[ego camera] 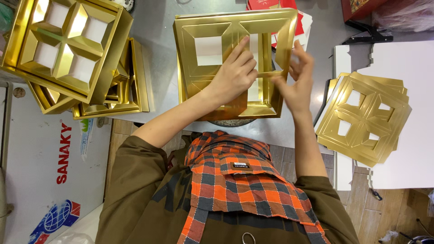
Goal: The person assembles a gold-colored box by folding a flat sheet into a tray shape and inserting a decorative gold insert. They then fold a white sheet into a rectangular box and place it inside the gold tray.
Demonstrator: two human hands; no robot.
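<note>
A stack of folded gold trays [72, 49] crowded my far left, and flat gold card inserts [364, 117] lay at my right. Between them, bare grey tabletop [156, 40] left narrow lanes beside the gold tray [199, 86] I worked on.

A shiny gold cardboard insert [212, 49] with square window cut-outs lies flat. It rests on a grey table [158, 27], right of stacked gold trays [68, 40].

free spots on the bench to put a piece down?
Bare grey table between the finished gold trays and the gold insert under both hands. Bare white board above the flat gold stack. Crowded: far left, centre, red boxes at top.
</note>
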